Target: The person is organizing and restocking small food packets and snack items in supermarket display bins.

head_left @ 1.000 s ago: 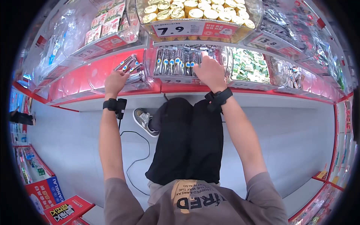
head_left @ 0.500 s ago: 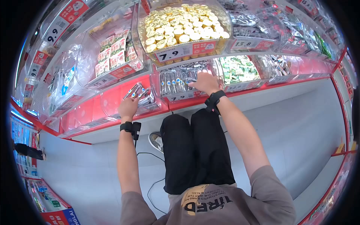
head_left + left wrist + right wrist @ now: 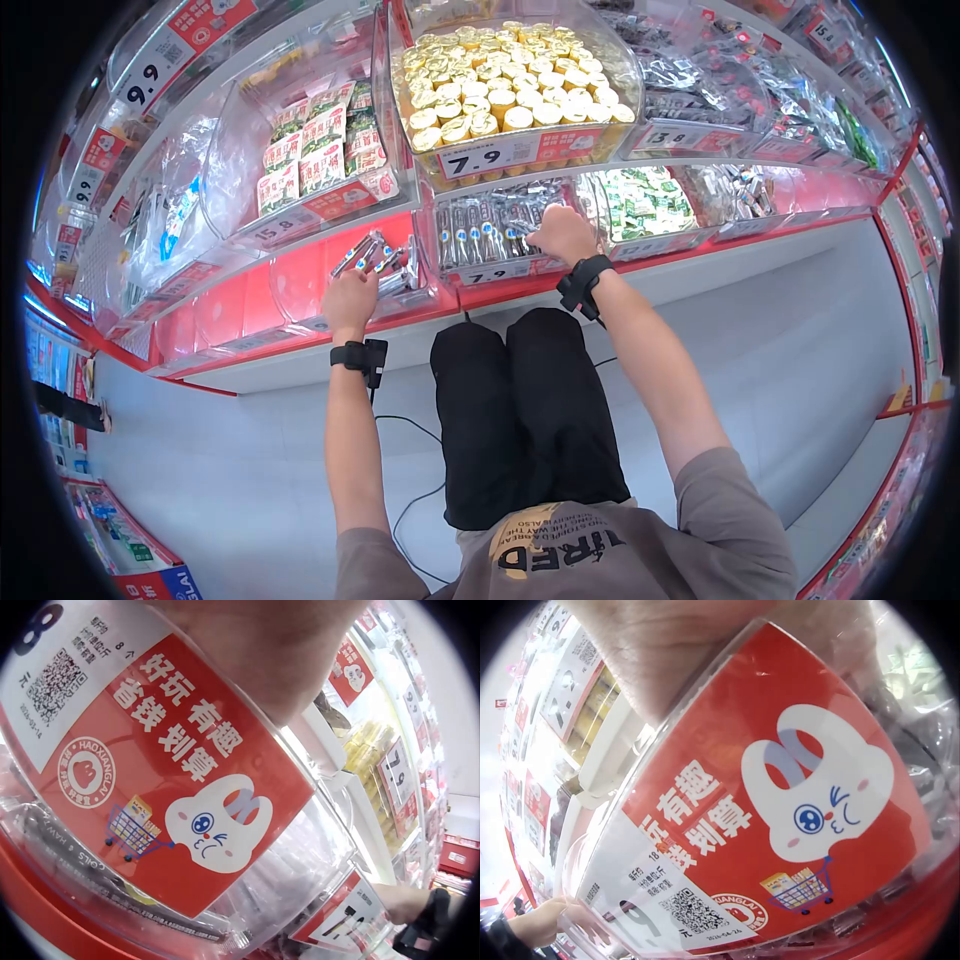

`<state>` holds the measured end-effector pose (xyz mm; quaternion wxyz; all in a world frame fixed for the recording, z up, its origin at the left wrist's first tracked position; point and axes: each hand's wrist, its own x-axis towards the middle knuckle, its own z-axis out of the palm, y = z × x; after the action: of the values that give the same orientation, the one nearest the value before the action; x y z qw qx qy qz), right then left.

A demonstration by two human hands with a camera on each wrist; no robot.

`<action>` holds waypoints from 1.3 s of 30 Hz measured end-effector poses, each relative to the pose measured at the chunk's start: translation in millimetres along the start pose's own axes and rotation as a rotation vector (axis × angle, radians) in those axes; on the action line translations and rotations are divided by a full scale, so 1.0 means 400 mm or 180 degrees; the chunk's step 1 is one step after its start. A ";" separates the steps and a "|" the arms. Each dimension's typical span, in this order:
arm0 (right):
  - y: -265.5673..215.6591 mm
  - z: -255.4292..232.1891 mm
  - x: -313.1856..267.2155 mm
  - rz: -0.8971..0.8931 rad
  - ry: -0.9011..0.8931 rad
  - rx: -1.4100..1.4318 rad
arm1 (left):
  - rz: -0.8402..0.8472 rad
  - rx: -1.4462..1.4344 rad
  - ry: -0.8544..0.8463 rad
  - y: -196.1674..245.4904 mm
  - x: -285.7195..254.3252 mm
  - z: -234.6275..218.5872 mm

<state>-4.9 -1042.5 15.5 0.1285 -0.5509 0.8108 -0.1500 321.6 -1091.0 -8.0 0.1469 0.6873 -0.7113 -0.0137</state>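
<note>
My left hand [image 3: 350, 300] reaches over the front of a red-lined bin, its fingertips at a small loose pile of wrapped snack sticks [image 3: 372, 252]. In the left wrist view its palm [image 3: 277, 652] lies over the bin's clear front, above a red label [image 3: 180, 772] with a rabbit-shaped bag. My right hand [image 3: 567, 237] reaches into the neighbouring bin, at the right end of a row of dark-wrapped snack sticks [image 3: 480, 235]. The right wrist view has its palm [image 3: 660, 645] over that bin's price label [image 3: 780, 795]. The fingers of both hands are hidden inside the bins; I cannot tell their grip.
Above stands a bin of gold-topped cylinders [image 3: 510, 95], with red-and-white packets [image 3: 322, 150] to its left. Green packets [image 3: 645, 205] fill the bin right of my right hand. Below the shelf edge are my knees [image 3: 505, 350] and a cable [image 3: 410, 500] on the floor.
The head view has shifted and turned, bringing more of the upper shelf in. My left hand stays at its small pile; my right hand stays at the right end of its bin.
</note>
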 end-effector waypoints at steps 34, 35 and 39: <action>0.014 -0.031 -0.059 -0.3266 0.1552 -0.0774 | 0.2032 -0.2213 0.0289 0.122 -0.142 -0.176; -0.006 -0.053 -0.088 -0.3388 0.1457 -0.0853 | 0.2374 -0.1943 0.0553 0.154 -0.155 -0.207; -0.080 -0.087 -0.164 -0.3927 0.1330 -0.1030 | 0.3081 -0.1242 0.0922 0.248 -0.200 -0.253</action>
<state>32.8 -988.8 62.8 -0.2247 -0.8852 0.3674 -0.1761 248.9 -988.4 95.5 0.3578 0.2359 -0.9033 0.0185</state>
